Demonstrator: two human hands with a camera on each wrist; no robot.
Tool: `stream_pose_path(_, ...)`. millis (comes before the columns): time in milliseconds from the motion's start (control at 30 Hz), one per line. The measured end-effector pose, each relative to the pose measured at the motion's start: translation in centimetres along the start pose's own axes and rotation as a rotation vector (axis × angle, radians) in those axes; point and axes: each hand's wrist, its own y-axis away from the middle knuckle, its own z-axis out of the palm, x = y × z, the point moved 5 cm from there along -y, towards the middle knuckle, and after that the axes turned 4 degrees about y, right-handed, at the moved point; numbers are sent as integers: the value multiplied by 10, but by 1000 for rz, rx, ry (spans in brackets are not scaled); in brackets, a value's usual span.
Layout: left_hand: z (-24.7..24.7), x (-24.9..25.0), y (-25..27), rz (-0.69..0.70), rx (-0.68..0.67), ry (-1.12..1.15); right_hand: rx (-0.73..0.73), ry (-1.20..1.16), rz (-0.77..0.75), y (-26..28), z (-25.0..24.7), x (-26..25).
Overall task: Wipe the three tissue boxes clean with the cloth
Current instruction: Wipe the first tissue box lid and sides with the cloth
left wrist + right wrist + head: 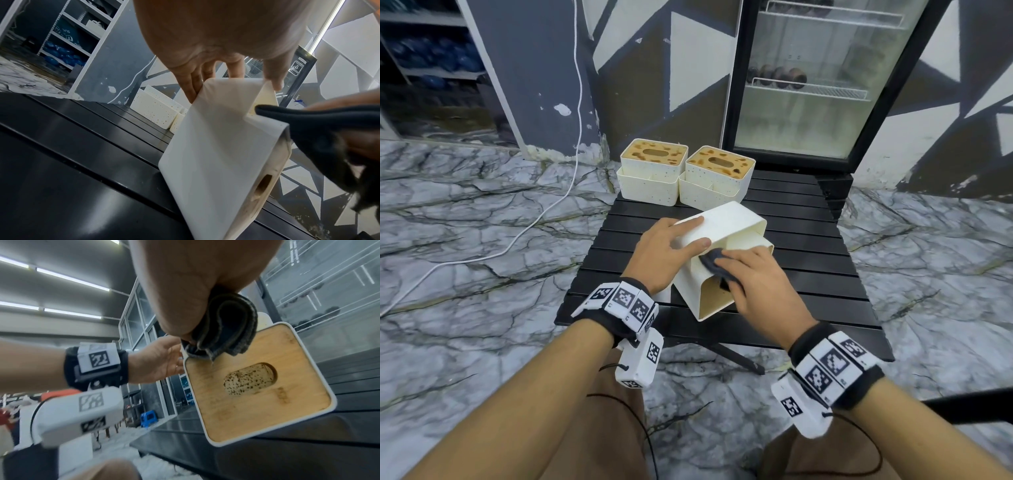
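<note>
A white tissue box [726, 224] lies tipped on its side in the middle of the black slatted table [808, 260], its wooden lid [236, 415] facing me. My left hand [671, 246] grips its left side, fingers over the top and thumb on the near face. My right hand [753, 277] holds a folded dark grey cloth [710, 260] against the box's upper side, at the lid end. The lid shows faint brown smears and an oval slot. Two more white tissue boxes [654, 171] [717, 178] with brown-stained lids stand upright at the table's back edge.
A glass-door fridge [808, 85] stands right behind the table. A white cable [534, 219] trails over the marble floor on the left, beyond it white shelving [431, 68]. The table's near strip and right side are bare slats.
</note>
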Motion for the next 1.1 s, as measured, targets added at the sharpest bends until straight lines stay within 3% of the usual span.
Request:
stream_pose_path(100,0,0,-2,-5,-2,-21,-40,61,95,-16,6,8)
stream_pose_path(233,1,0,-1,10,-2,-26,-265,240,-114,-15,28,-18)
stream_pose_path(300,0,0,0,23,-10,-26,-246,220,-142,-17,22,-18)
stream_pose_path(433,1,2,-1,19,-20,-56,-238,150,-5,-22,15,8)
stream_pose_path(567,3,0,-2,25,-6,-65,-295,187,-97,-14,21,-12)
stream_pose_path(767,3,0,0,16,-6,-70,-125,110,-136,0,10,-12)
stream_pose_path(933,4,1,1,13,1,-61,-119,10,61,-16,7,7)
stream_pose_path(1100,6,-1,2,24,14,-65,-151,36,-109,-7,13,-19)
